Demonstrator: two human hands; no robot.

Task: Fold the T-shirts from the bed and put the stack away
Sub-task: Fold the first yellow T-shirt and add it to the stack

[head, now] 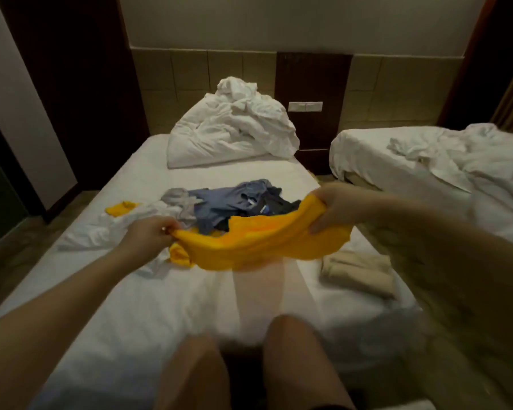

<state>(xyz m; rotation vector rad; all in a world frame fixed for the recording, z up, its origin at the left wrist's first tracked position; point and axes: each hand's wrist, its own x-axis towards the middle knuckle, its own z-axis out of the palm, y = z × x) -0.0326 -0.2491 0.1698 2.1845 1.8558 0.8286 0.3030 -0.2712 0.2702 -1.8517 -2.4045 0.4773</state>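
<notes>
Left hand (pixel 153 232) and right hand (pixel 336 207) each pinch an end of the yellow T-shirt (pixel 258 242), stretched above the bed (pixel 160 306) before the unfolded pile (pixel 234 202); no readable writing.

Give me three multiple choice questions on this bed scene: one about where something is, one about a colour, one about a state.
1. Where is the folded beige garment?
A. On the bed, near its right edge.
B. On the floor.
C. In a drawer.

2. What colour is the T-shirt that the hands hold?
A. Blue.
B. Yellow.
C. White.

3. What state is that T-shirt in?
A. Folded flat on the bed.
B. Stretched between the left hand and the right hand.
C. Draped over one arm.

Answers: 1 A, it lies on the white sheet by the right edge. 2 B, the fabric is bright yellow. 3 B, each hand grips one end of it.
</notes>
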